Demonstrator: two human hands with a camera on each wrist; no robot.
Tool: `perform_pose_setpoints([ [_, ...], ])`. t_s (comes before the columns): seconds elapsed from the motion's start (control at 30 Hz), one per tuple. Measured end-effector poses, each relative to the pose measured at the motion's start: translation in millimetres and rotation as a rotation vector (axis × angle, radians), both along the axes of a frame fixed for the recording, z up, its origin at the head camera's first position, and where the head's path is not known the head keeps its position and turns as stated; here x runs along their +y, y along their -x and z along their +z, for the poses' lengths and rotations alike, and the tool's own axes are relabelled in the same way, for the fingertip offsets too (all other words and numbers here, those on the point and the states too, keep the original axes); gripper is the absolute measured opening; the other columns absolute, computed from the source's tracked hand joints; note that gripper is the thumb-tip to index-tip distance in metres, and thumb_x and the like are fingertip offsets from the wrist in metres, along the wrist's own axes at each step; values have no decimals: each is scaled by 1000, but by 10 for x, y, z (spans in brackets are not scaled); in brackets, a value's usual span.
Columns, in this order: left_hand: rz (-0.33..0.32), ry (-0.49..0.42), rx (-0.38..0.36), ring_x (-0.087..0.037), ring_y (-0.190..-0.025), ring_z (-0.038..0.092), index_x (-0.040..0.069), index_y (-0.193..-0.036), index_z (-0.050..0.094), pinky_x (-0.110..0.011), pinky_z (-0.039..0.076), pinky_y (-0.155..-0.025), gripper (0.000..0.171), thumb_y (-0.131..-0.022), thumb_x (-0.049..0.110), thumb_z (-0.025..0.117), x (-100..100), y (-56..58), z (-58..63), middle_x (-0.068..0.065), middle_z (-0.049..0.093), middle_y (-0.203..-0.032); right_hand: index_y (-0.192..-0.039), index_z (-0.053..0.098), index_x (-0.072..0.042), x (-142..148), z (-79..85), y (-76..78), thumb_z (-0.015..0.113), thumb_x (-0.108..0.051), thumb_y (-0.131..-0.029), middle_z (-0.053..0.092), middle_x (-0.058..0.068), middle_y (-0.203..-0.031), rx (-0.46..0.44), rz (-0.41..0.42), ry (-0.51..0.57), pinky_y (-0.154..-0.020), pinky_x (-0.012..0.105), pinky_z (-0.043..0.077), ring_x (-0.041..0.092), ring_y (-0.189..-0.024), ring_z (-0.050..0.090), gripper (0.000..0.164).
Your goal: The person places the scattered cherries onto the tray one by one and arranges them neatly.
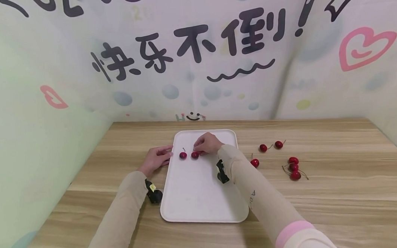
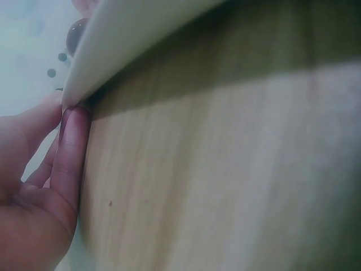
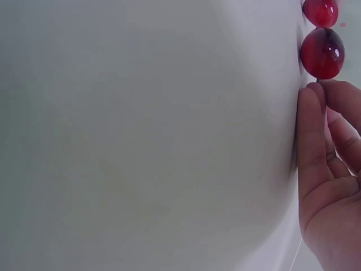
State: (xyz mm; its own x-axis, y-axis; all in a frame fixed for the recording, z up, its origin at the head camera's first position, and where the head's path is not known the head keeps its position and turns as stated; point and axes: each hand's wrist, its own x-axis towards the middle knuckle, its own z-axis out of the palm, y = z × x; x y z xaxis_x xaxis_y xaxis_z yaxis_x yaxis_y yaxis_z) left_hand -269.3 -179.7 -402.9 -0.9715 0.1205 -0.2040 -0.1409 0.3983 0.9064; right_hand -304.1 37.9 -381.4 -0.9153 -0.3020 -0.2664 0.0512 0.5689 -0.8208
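Observation:
A white rectangular tray (image 1: 202, 198) lies on the table. My left hand (image 1: 156, 159) holds its left rim; in the left wrist view the thumb and finger (image 2: 70, 152) meet at the tray's edge. Over the tray's far half, my right hand (image 1: 209, 143) pinches the stem of a dark red cherry (image 1: 195, 155), most of the stem being hidden by the fingertips. This cherry (image 3: 322, 53) appears at the upper right of the right wrist view. Just left of it, a second cherry (image 1: 183, 155) sits on the tray with its stem pointing up.
Right of the tray, one cherry (image 1: 255, 162) lies close to the rim, partly behind the right sleeve. Two more, a cherry (image 1: 263, 148) and another cherry (image 1: 278, 145), lie farther back. A row of cherries (image 1: 293, 167) touches together farther right. A printed cloth (image 1: 190, 90) hangs behind the table.

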Motion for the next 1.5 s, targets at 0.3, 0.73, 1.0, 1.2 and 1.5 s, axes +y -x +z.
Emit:
perform_pose_setpoints([
  [0.3,8,-9,7,-13,-88,59,5,-127,51,-25,51,-77,39,-89,9,56,-2,6,4,-17,56,-107,-97,65,1,-4,0,13,65,-10,-83,63,9,-82,6,12,-11,-61,20,53,12,-64,57,18],
  [0.73,9,-4,11,-18,-93,59,4,-128,50,-26,51,-78,40,-89,10,56,-17,11,-8,-20,56,-111,-97,65,1,-10,-62,62,66,-9,-81,62,9,-81,11,24,4,-59,21,53,12,-62,57,18],
  [1.0,17,12,-13,-20,-96,58,8,-128,51,-26,51,-79,39,-89,13,56,3,-4,-3,-16,55,-112,-98,65,0,23,-12,39,64,-10,-83,62,9,-80,1,39,-12,-61,21,53,13,-64,57,18],
  [1.2,4,4,8,-19,-94,59,5,-128,50,-27,51,-79,40,-89,11,56,12,-6,-3,-19,55,-112,-100,65,1,113,108,4,63,-10,-84,61,9,-77,71,56,-71,-61,21,52,13,-64,56,19],
  [1.5,5,-14,9,-17,-93,59,4,-128,50,-26,51,-78,39,-89,9,56,2,-3,-11,-20,55,-114,-103,62,0,328,353,-97,60,-12,-87,60,13,-86,100,152,-62,-65,24,54,17,-71,57,20],
])
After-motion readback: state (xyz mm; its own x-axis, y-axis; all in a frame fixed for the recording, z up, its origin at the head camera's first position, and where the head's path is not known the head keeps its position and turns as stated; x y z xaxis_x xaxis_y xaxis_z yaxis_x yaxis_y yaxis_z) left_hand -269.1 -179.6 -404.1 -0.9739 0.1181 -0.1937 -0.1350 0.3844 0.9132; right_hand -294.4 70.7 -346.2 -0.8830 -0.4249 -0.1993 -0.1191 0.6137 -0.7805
